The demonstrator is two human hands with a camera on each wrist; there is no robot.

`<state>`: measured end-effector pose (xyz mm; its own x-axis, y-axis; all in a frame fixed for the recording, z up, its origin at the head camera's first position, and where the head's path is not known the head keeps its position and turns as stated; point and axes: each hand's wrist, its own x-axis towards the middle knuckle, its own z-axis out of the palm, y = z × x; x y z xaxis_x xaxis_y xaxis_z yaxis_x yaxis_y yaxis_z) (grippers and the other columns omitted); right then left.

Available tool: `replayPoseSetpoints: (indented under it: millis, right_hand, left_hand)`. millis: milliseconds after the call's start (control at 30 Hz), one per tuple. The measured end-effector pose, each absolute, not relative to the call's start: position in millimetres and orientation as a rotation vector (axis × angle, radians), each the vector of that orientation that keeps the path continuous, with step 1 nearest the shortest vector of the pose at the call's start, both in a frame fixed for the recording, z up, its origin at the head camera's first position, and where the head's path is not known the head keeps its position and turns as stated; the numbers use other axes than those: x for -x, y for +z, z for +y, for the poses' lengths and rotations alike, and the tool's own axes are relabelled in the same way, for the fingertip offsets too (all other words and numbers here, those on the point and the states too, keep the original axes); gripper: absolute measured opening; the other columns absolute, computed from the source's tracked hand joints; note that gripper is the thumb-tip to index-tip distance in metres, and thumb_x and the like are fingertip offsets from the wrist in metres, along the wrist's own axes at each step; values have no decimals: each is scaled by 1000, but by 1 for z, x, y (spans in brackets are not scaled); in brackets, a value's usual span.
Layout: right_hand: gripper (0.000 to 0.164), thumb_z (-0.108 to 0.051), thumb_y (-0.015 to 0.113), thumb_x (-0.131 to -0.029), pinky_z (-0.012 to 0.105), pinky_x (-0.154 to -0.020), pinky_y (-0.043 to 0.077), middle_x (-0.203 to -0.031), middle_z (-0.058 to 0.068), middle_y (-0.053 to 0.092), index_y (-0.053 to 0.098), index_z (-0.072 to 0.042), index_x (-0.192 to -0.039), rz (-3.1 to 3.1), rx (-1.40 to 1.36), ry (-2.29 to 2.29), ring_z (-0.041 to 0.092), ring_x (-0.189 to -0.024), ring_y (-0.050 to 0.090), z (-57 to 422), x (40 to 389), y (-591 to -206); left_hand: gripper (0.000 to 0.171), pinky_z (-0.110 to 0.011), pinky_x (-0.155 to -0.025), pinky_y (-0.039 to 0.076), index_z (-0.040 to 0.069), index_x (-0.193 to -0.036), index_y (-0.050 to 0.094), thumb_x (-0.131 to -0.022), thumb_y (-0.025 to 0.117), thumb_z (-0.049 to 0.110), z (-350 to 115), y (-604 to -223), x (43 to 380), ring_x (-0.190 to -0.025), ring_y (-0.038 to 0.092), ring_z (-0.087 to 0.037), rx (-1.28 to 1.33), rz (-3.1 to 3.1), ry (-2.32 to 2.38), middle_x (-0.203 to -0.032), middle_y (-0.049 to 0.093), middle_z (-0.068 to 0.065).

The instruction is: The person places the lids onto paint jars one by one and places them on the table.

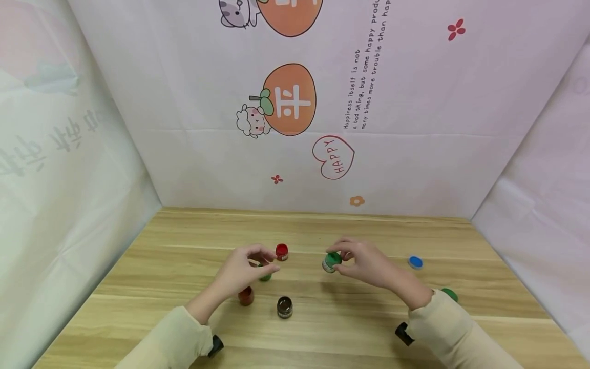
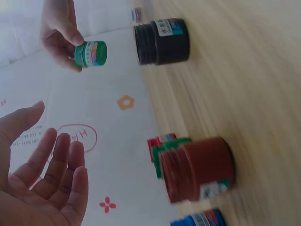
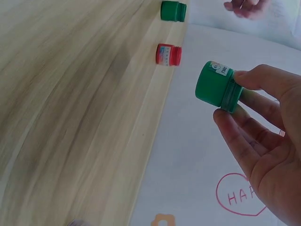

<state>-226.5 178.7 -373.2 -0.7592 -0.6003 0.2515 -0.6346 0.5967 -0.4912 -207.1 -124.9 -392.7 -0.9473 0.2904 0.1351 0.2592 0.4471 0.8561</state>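
Observation:
A green paint jar (image 1: 330, 263) is pinched at its neck between the thumb and fingers of my right hand (image 1: 366, 261), held above the table. In the right wrist view this jar (image 3: 212, 84) is tilted, its base toward the table. My left hand (image 1: 246, 266) holds nothing; its fingers (image 2: 59, 150) are relaxed and apart. Partly behind it stands another green paint jar (image 1: 265, 277). Around this hand are a red paint jar (image 1: 282, 252), a brown paint jar (image 1: 246, 296) and a black paint jar (image 1: 285, 307), all without lids.
A blue lid (image 1: 415, 263) lies at the right on the wooden table (image 1: 369, 328). Nearby, a green lid (image 1: 449, 294) is partly covered by the right sleeve. The left wrist view also shows a blue jar (image 2: 202, 219). A printed white sheet (image 1: 207, 169) rises behind the table.

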Motion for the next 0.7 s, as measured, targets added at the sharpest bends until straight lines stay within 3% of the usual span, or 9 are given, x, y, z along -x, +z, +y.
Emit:
replayPoseSetpoints:
  millis: [267, 433, 700]
  right_hand:
    - [33, -7, 72, -79, 31, -72, 51, -101, -4, 57, 65, -8, -111, -2831, -971, 822, 13, -82, 54, 195, 234, -385]
    - [34, -8, 72, -79, 36, -72, 51, -103, -3, 57, 65, -9, -112, -2855, -921, 812, 15, -81, 54, 205, 239, -391]
    - [35, -10, 71, -81, 29, -68, 48, -103, -1, 57, 64, -7, -115, -2911, -850, 751, 16, -80, 53, 218, 246, -399]
  left_hand:
    - [30, -33, -73, 49, 12, -98, 69, -77, 77, 32, -151, -400, 200, -82, 58, -13, -451, 2711, 1492, -94, 65, -2]
    - [36, -29, -70, 49, 14, -101, 68, -75, 77, 38, -163, -402, 196, -82, 58, -14, -427, 2721, 1453, -97, 64, -3]
    - [46, -28, -67, 49, 13, -106, 65, -70, 80, 39, -176, -408, 192, -81, 57, -18, -452, 2714, 1361, -98, 62, -6]
